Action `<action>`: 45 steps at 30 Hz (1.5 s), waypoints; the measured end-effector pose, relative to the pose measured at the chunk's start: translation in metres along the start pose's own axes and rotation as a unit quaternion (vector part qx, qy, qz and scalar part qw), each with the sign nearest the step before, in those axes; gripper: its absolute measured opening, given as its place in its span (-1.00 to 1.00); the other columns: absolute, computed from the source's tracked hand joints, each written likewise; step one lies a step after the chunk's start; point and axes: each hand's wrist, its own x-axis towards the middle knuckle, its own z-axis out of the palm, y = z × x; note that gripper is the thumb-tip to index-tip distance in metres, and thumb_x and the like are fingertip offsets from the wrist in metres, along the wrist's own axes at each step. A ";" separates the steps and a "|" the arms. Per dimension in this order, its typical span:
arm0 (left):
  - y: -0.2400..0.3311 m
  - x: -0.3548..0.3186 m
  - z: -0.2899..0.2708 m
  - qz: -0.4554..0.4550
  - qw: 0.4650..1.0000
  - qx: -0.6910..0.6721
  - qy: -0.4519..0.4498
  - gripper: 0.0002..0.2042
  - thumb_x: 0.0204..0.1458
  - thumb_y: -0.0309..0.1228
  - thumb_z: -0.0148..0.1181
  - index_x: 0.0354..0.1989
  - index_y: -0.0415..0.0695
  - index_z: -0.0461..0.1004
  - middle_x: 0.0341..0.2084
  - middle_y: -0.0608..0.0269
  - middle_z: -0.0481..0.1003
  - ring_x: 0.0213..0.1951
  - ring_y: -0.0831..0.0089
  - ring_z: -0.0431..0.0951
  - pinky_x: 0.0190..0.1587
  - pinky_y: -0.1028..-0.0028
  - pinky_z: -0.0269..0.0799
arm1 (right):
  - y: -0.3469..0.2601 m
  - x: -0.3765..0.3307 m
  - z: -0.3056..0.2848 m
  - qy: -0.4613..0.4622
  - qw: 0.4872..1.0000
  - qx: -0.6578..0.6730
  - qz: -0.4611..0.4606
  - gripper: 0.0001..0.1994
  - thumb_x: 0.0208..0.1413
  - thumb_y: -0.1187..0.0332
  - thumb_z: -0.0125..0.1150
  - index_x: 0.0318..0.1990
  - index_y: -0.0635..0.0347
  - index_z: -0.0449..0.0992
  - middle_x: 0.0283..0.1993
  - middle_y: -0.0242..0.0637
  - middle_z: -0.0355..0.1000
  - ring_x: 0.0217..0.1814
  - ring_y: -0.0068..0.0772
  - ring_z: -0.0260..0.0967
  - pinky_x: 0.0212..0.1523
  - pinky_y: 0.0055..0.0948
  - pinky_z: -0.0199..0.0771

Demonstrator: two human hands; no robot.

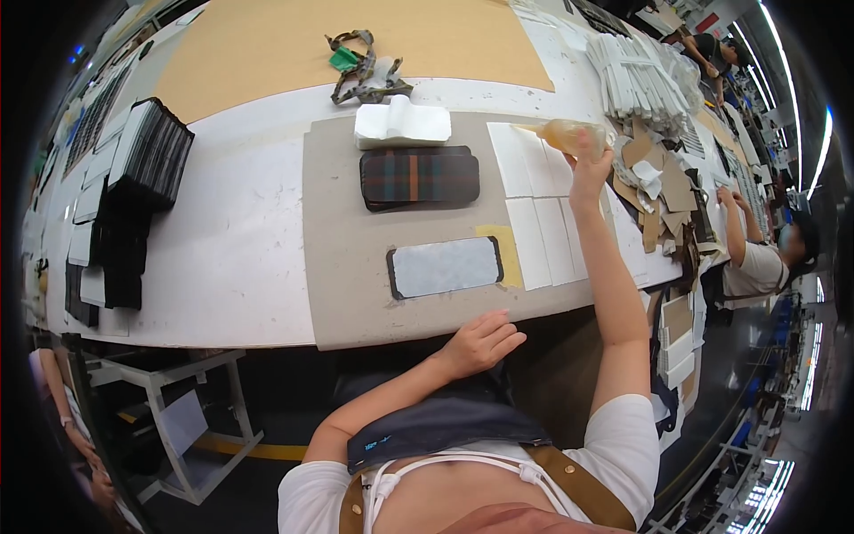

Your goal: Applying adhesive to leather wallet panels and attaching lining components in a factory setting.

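Observation:
My right hand (589, 173) is raised over the right part of the table, its fingers wrapped round a clear squeeze bottle (574, 137) of yellowish liquid, the thin nozzle pointing left. Beneath it lie rows of white rectangular sheets (536, 227). At the table's front edge my left hand (485, 343) rests with nothing in it, fingers loosely stretched out. Just beyond that hand is a dark-edged panel with a pale grey face (447, 267), lying partly over a yellow piece (510, 254). Farther back sits a stack of plaid fabric panels (420, 178), with a folded white stack (403, 126) behind it.
A grey board (347, 303) covers the work area. Tall stacks of dark and white panels (147, 165) stand at left. Camouflage-patterned straps (365, 67) lie at the back. Cardboard scraps (663, 191) and bundled white strips (636, 80) crowd the right, where co-workers (756, 258) sit.

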 end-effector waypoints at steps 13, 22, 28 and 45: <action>0.002 0.001 -0.001 -0.004 1.000 -0.007 0.006 -0.74 -0.08 -0.50 0.25 -0.15 -0.09 0.54 -0.25 0.28 0.51 -0.08 0.25 0.54 0.12 0.26 0.48 | -0.008 -0.026 0.037 -0.040 0.999 0.000 0.006 -0.33 0.15 0.05 0.39 0.16 0.32 0.15 0.15 -0.09 0.25 0.22 -0.23 0.36 0.08 -0.20 0.65; 0.003 0.002 0.000 -0.008 1.000 -0.002 0.025 -0.77 -0.06 -0.52 0.26 -0.18 -0.10 0.54 -0.28 0.27 0.51 -0.08 0.24 0.54 0.08 0.29 0.50 | -0.041 -0.019 -0.045 -0.049 0.975 0.189 0.107 -0.32 0.30 -0.22 0.01 0.33 0.11 0.19 0.30 -0.20 0.26 0.27 -0.17 0.32 0.33 -0.06 0.37; 0.007 0.005 0.000 -0.027 0.999 -0.009 0.035 -0.79 -0.05 -0.55 0.27 -0.21 -0.07 0.52 -0.34 0.30 0.49 -0.08 0.24 0.55 0.03 0.31 0.51 | -0.025 -0.037 -0.207 0.180 0.981 -0.072 -0.026 -0.19 0.33 -0.27 -0.11 0.43 0.28 0.12 0.37 -0.08 0.23 0.39 -0.20 0.23 0.35 -0.25 0.28; 0.023 -0.005 -0.064 -0.154 0.977 -0.051 0.135 -0.76 -0.04 -0.70 0.24 -0.19 -0.15 0.50 -0.27 0.15 0.54 -0.18 0.12 0.53 -0.16 0.25 0.46 | -0.076 -0.158 -0.111 -0.248 0.824 -0.421 -0.287 -0.50 0.12 0.17 0.34 0.14 0.21 0.40 0.18 -0.17 0.36 0.33 -0.10 0.19 0.44 0.03 -0.09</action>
